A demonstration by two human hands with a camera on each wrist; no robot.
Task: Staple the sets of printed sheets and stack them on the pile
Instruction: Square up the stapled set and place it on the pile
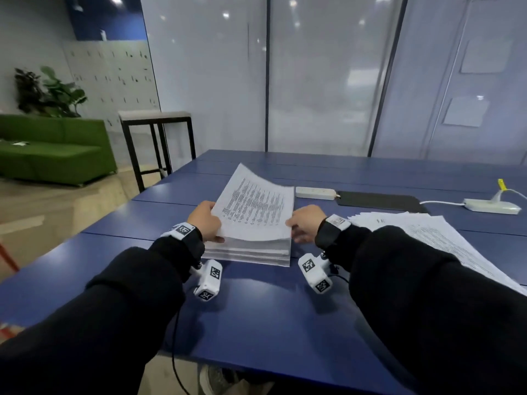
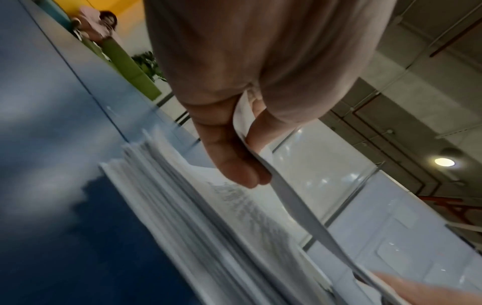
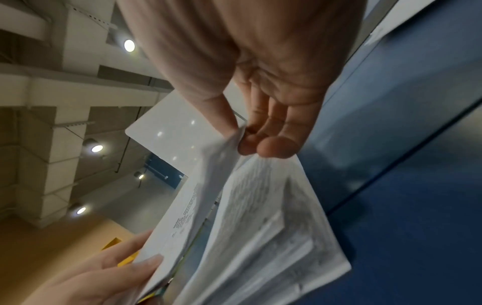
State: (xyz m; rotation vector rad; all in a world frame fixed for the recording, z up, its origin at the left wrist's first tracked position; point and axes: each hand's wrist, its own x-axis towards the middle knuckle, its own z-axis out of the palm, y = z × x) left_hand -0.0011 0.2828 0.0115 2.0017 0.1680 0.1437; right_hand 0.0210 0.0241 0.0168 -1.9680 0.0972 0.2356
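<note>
A thick stack of printed sheets (image 1: 248,252) lies on the blue table (image 1: 256,323) in front of me. A thin set of sheets (image 1: 256,206) is raised above it, its far end curling upward. My left hand (image 1: 212,220) pinches the set's left edge between thumb and fingers (image 2: 234,161). My right hand (image 1: 293,226) pinches its right edge at the near corner, as the right wrist view shows (image 3: 242,140). The stack (image 2: 208,227) sits just below both hands (image 3: 274,227). No stapler is in view.
A fanned-out pile of printed sheets (image 1: 427,238) lies under my right forearm. Behind the stack are a white power strip (image 1: 315,193), a black mat (image 1: 379,201) and a second white power strip with a cable (image 1: 490,206). A high table (image 1: 156,132) and a green sofa (image 1: 51,149) stand left.
</note>
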